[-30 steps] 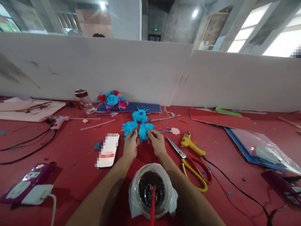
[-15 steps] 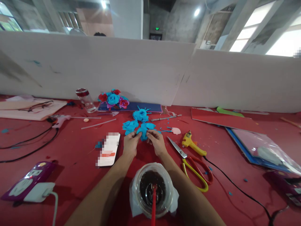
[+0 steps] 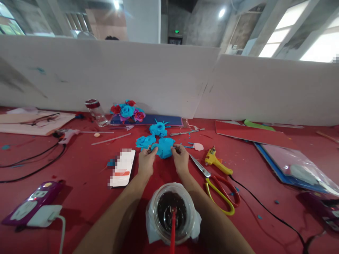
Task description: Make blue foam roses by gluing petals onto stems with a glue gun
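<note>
Blue paper piece point(image 3: 165, 148), one: spans the gap between the hands, over the red worktop point(image 3: 87, 215); wider axis crosswise, neither hand nearer. Left hand point(image 3: 146, 161): thumb and fingers pinched on its left edge. Right hand point(image 3: 181, 159): pinched on its right edge. Hands apart. Scissors point(image 3: 208, 175): beside right hand. Blue paper flower point(image 3: 158, 129): just beyond the piece.

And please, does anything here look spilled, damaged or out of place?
No spill shows. The cup of dark drink seems out of place: it stands between the forearms, where an arm could knock it. Small blue scraps also lie loose, right of the scissors.
</note>
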Motion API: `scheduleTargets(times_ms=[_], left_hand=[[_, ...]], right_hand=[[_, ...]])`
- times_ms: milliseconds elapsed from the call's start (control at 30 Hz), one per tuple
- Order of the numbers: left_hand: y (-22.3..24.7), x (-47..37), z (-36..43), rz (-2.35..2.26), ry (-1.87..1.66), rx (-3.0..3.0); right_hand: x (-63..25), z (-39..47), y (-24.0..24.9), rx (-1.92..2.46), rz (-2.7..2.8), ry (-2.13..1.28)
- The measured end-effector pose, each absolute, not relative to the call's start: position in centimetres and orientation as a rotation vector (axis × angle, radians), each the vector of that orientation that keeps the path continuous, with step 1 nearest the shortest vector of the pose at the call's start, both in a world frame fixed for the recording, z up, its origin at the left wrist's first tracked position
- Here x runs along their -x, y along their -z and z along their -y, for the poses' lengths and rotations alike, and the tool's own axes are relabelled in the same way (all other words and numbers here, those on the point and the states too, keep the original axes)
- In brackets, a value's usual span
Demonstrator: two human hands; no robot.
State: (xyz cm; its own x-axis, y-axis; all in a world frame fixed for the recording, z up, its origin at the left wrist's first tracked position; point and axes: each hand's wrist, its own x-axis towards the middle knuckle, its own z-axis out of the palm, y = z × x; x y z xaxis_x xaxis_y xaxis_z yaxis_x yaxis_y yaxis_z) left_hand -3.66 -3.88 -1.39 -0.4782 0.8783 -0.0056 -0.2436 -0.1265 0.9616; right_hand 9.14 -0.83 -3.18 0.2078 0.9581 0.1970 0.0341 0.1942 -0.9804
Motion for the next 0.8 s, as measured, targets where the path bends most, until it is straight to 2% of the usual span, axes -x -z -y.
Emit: scheduleTargets(times_ms=[133,300,400,533,800], left_hand=[[1.4,3.5,3.8,-1.294,-1.684,-0.785],[1.3,3.2,4.1,-1.344,-1.650,-0.921],[0.8,3.1,4.4,-1.400,-1.602,-1.061],[-0.4,2.9,5.0,-1.373,-1.642,-1.082],[-0.8,3.2,5.3,-1.314,-1.730,-1.348]], right_hand=[[-9.4,1.3,2.4,1.172,1.262,-0.753],[-8.8,2.0,1.4,0.964,1.393,-0.981],[-8.8,1.9,1.4,0.971,1.438,-0.936],[-9.8,1.5,1.2,1.030,1.276,-0.867],[-11.7,2.1,-1.7,0.955,1.072,-0.981]])
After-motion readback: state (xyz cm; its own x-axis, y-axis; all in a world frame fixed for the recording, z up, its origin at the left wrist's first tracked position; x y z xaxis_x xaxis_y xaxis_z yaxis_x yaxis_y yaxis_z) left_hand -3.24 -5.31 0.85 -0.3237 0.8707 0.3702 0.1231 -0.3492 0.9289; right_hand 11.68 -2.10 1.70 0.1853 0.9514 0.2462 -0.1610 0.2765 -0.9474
